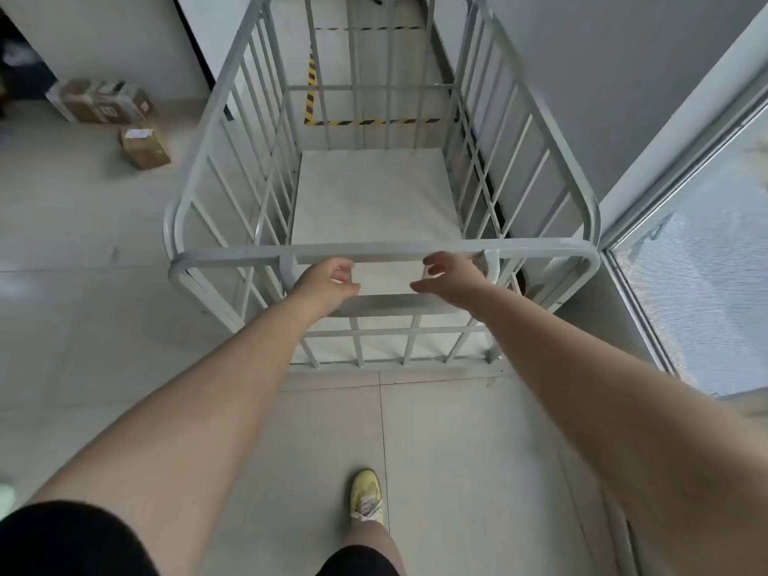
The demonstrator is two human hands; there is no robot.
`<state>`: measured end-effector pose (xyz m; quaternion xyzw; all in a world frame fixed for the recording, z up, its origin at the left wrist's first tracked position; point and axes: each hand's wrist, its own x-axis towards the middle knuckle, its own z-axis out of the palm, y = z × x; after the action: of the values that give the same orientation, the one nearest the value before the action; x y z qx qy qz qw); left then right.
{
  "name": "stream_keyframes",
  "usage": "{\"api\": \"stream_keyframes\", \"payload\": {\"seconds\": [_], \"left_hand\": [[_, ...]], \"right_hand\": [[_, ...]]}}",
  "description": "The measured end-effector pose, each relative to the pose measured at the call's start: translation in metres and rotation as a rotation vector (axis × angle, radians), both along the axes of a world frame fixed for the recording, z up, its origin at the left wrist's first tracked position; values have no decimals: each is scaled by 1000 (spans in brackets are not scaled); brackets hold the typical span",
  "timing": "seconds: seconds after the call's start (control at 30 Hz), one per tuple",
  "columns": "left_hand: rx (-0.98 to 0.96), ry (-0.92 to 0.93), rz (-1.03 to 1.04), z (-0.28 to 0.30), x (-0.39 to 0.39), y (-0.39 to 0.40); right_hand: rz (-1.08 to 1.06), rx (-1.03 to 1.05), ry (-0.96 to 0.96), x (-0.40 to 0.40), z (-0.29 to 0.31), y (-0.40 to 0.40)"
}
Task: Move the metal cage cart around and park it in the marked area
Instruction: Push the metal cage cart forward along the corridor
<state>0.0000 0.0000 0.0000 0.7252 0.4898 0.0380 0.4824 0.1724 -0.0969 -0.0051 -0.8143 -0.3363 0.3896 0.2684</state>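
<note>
A grey metal cage cart with barred sides and a pale flat floor stands in front of me, empty. Its near top rail runs across the middle of the view. My left hand hovers just below that rail, fingers curled and apart, holding nothing. My right hand is beside it at the same height, fingers spread, also off the rail. Beyond the cart, yellow-and-black striped tape marks a rectangle on the floor against the far wall; the cart's far end stands at its near line.
A grey wall runs close along the cart's right side. A glass door frame stands at the right. Two cardboard boxes lie on the tiled floor at the left. My foot in a yellow shoe is behind the cart.
</note>
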Motion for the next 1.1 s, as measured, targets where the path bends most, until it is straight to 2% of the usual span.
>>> {"api": "stream_keyframes", "payload": {"seconds": [0.17,0.23,0.47,0.77,0.97,1.1], "left_hand": [[31,187,-137,-32,5,8],[95,262,-224,-39,7,10],[242,273,-235,-47,16,10],[237,180,-176,-50,25,34],[296,144,-251,-52,35,51],[316,185,-269,-54,47,62]], "right_hand": [[119,-181,-150,1,-33,6],[119,-147,-152,5,-41,8],[221,-67,-285,12,-49,10],[221,-55,-292,24,-53,33],[211,-41,-300,35,-54,48],[229,-39,-334,46,-53,57]]}}
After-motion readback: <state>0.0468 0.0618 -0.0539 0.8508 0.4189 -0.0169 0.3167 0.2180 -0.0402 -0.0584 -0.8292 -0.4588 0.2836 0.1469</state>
